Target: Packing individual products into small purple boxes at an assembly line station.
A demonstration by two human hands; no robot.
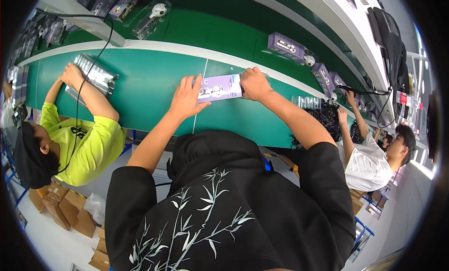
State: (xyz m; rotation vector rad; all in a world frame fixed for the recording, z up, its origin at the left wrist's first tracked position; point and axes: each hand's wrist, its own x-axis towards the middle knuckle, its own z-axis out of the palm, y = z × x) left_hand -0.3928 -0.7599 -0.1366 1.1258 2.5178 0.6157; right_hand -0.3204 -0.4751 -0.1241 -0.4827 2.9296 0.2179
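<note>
Flat lilac printed carton (219, 88) lies between left hand (187, 98) and right hand (255, 84)

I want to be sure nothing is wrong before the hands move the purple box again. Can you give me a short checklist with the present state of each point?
1. Left hand on the purple box: ok, its fingers rest on the left end.
2. Right hand on the box: ok, it grips the right end.
3. Box lies flat on the green belt: ok, as far as the view shows.
4. Box closed: cannot tell, the ends are covered by the hands.
5. Belt beside the box has room: ok, the co-worker's silvery tray is well to the left.
6. Black cables away from the box: ok, they lie apart to the right.
</note>
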